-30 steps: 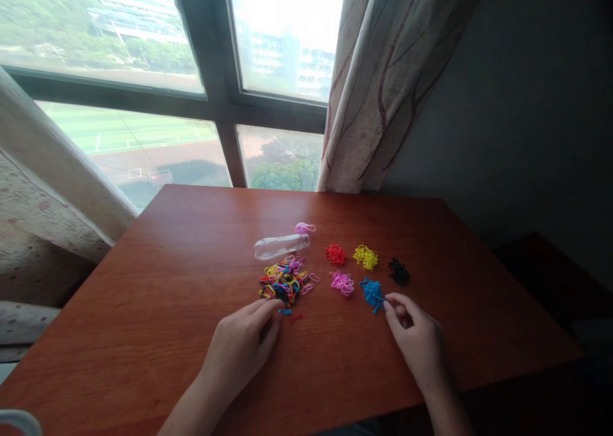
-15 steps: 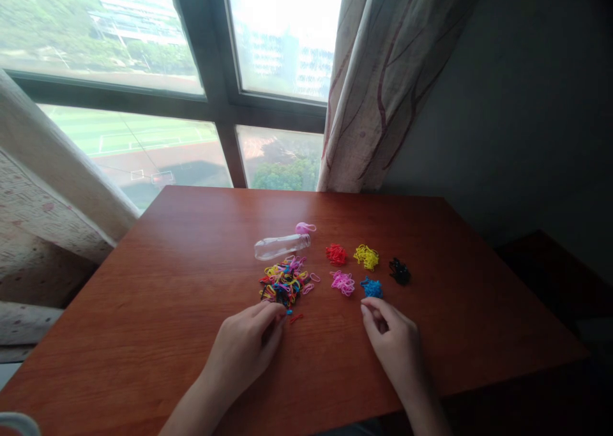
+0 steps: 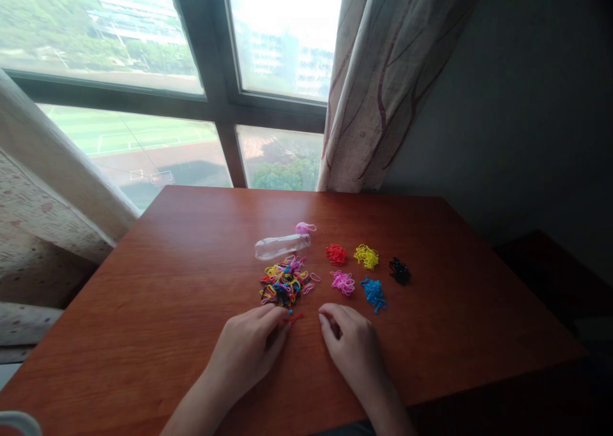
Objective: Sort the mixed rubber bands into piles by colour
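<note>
A mixed heap of coloured rubber bands [image 3: 284,282] lies on the brown wooden table [image 3: 158,295]. To its right sit small sorted heaps: red [image 3: 336,254], yellow [image 3: 366,256], black [image 3: 399,271], pink [image 3: 343,283] and blue [image 3: 373,292]. My left hand [image 3: 249,343] rests just below the mixed heap, its fingers curled and pinched at a loose red band [image 3: 296,318]. My right hand [image 3: 352,346] lies beside it with its fingers curled and its fingertips near that same band; I see nothing held in it.
A clear plastic bottle [image 3: 280,246] lies on its side behind the mixed heap, with a pink cap [image 3: 305,228] beside its mouth. Curtains [image 3: 383,85] hang at the window behind the table. The table's right edge borders a dark floor.
My right hand has moved left from the blue heap to the loose red band near my left hand. The blue heap now lies uncovered. My left hand has barely moved.
</note>
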Demonstrator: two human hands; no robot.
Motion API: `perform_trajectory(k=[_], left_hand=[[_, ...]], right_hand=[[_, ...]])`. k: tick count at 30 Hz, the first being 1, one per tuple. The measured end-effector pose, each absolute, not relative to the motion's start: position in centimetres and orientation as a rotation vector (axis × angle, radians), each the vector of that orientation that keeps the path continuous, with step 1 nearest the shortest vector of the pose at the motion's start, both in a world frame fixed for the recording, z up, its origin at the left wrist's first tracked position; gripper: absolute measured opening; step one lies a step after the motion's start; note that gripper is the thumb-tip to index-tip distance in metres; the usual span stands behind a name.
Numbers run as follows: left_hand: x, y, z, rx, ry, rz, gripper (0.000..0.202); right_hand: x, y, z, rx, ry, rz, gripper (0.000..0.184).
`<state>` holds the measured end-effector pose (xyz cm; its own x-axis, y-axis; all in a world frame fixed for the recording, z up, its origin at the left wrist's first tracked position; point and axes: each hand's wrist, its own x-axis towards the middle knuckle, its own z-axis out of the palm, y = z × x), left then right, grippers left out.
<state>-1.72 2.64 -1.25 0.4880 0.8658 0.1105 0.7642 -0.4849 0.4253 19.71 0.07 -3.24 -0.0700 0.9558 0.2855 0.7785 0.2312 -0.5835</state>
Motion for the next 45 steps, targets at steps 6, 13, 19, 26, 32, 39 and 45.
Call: perform_trajectory(k=[6, 13, 19, 26, 32, 39, 45], left_hand=[[-1.4, 2.5, -1.3, 2.446, 1.406, 0.425, 0.015], [-0.8, 2.4, -1.5, 2.476, 1.426, 0.418, 0.020], [-0.8, 2.4, -1.6, 2.438, 1.436, 0.537, 0.019], [1.3, 5.1, 1.7, 2.344, 1.540, 0.589, 0.017], [6.3, 11.2, 4.9, 2.451, 1.577, 0.389, 0.021], [10.2, 15.3, 2.8, 2.470, 1.545, 0.267, 0.021], [7.9, 13.8, 3.4, 2.439, 1.512, 0.349, 0.020]], right_hand=[[19.5, 0.0, -2.9, -1.605, -1.904, 0.374, 0.017], [19.6, 0.0, -3.1, -1.597, -1.898, 0.400, 0.016], [19.6, 0.1, -3.2, -1.586, -1.885, 0.434, 0.017], [19.6, 0.1, -3.2, -1.579, -1.864, 0.475, 0.017], [19.6, 0.2, -3.0, -1.569, -1.847, 0.489, 0.018], [19.6, 0.3, -3.1, -1.557, -1.858, 0.456, 0.019], [19.5, 0.2, -3.2, -1.574, -1.851, 0.449, 0.018]])
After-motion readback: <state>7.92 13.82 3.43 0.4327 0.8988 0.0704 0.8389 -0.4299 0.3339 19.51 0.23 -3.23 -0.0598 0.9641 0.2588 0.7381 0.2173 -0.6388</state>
